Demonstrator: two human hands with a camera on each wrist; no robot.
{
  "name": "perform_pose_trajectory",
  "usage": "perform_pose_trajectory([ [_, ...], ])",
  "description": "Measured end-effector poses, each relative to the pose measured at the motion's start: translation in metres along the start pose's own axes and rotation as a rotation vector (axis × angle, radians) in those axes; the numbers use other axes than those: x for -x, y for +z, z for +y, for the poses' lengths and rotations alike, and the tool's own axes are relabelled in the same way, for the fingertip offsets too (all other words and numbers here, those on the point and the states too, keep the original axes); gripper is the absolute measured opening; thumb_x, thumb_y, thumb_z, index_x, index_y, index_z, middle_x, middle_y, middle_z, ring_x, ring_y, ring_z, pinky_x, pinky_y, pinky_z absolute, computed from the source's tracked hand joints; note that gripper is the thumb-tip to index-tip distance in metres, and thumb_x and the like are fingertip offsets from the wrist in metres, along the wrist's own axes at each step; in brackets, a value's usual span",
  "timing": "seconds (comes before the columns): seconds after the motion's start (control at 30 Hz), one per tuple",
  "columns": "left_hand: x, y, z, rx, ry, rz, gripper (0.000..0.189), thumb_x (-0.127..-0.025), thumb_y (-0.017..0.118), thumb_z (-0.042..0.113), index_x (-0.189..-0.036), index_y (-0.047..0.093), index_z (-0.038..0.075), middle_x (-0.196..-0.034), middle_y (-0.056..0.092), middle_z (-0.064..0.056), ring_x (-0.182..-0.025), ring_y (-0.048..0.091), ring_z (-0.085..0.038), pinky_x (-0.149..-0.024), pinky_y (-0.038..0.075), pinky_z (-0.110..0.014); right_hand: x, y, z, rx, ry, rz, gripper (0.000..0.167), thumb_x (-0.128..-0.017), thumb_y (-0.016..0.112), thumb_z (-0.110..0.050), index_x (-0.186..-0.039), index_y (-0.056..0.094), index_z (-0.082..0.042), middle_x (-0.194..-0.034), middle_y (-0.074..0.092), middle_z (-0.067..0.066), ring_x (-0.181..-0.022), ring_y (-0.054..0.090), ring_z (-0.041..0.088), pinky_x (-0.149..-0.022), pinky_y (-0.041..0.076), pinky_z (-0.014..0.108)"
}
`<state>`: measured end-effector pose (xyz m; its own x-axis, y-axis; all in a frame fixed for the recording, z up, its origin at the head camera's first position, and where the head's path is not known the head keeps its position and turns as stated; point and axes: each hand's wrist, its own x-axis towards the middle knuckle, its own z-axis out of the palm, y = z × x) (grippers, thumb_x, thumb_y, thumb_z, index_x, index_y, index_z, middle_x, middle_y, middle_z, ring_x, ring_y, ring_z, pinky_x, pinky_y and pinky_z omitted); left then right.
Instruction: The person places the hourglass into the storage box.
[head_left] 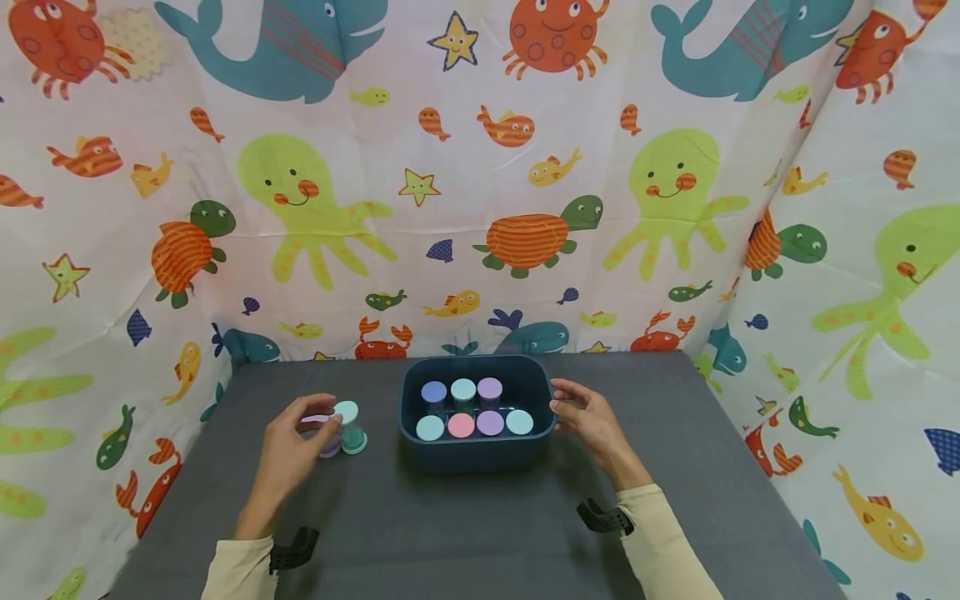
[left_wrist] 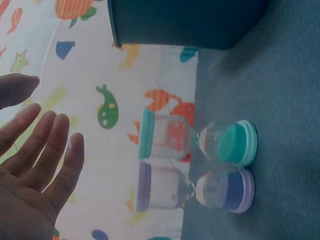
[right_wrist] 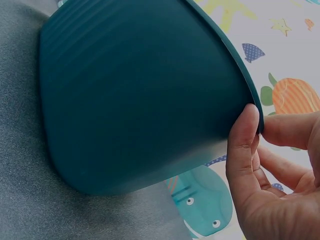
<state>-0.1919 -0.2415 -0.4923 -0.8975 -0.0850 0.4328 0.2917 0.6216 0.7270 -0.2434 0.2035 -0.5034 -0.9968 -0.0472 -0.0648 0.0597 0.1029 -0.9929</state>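
Note:
A teal-capped sand timer (head_left: 350,429) and a purple-capped sand timer (head_left: 330,447) stand upright side by side at the left of the table. My left hand (head_left: 295,437) is beside them with relaxed fingers; in the left wrist view these fingers (left_wrist: 47,145) are apart from both timers, whose coloured sand lies in the lower bulbs. My right hand (head_left: 588,421) pinches the right end rim of a dark blue bin (head_left: 476,458), the thumb against its outer wall. Inside the bin stand several more sand timers, showing blue, pale teal, purple and pink (head_left: 461,425) caps.
A grey cloth covers the table (head_left: 450,533). A white curtain (head_left: 450,108) printed with sea animals hangs behind the table and along both sides. Dark straps (head_left: 603,518) sit on both wrists over cream sleeves.

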Motion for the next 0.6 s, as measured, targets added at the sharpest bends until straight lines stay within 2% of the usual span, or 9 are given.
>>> perform_pose_trajectory([
  [0.13,0.000,-0.005,-0.007,-0.007,-0.010,0.036,0.031,-0.091,0.071,0.023,-0.120,0.065,0.011,-0.112,0.067,-0.005,-0.092,0.061,0.003,-0.083,0.049,-0.008,0.000,-0.001,0.001,-0.004,0.002,0.004,0.042,-0.097,0.061,-0.013,-0.138,0.054,-0.010,-0.125,0.051,0.014,-0.089,0.054,0.017,-0.073,0.057,0.029],
  [0.2,0.000,-0.008,-0.010,-0.012,-0.022,0.051,0.032,-0.092,0.070,0.024,-0.120,0.064,0.011,-0.113,0.067,-0.007,-0.091,0.058,0.007,-0.083,0.048,-0.007,-0.001,-0.001,0.002,-0.001,0.000,0.003,0.042,-0.097,0.061,-0.013,-0.139,0.054,-0.011,-0.125,0.052,0.013,-0.089,0.054,0.017,-0.073,0.057,0.029],
  [0.37,0.000,-0.012,-0.019,-0.021,-0.071,0.075,0.036,-0.092,0.069,0.027,-0.123,0.063,0.011,-0.118,0.065,-0.007,-0.096,0.054,0.008,-0.083,0.042,-0.001,-0.001,-0.001,0.002,-0.005,0.003,-0.001,0.043,-0.097,0.061,-0.013,-0.139,0.054,-0.010,-0.126,0.051,0.014,-0.091,0.054,0.017,-0.074,0.057,0.030],
  [0.5,0.000,-0.013,-0.026,-0.030,-0.095,0.093,0.037,-0.091,0.070,0.025,-0.124,0.063,0.010,-0.119,0.064,-0.007,-0.097,0.050,0.012,-0.083,0.042,-0.001,0.000,0.000,0.001,-0.018,0.007,-0.001,0.044,-0.097,0.061,-0.013,-0.140,0.053,-0.010,-0.126,0.050,0.015,-0.089,0.054,0.016,-0.074,0.057,0.030],
  [0.6,0.000,-0.012,-0.031,-0.039,-0.108,0.097,0.039,-0.091,0.071,0.026,-0.125,0.062,0.010,-0.119,0.063,-0.008,-0.099,0.053,0.006,-0.083,0.044,-0.002,0.000,0.000,0.002,-0.023,0.003,-0.005,0.046,-0.096,0.062,-0.014,-0.141,0.052,-0.009,-0.127,0.050,0.016,-0.088,0.054,0.014,-0.071,0.056,0.027],
])
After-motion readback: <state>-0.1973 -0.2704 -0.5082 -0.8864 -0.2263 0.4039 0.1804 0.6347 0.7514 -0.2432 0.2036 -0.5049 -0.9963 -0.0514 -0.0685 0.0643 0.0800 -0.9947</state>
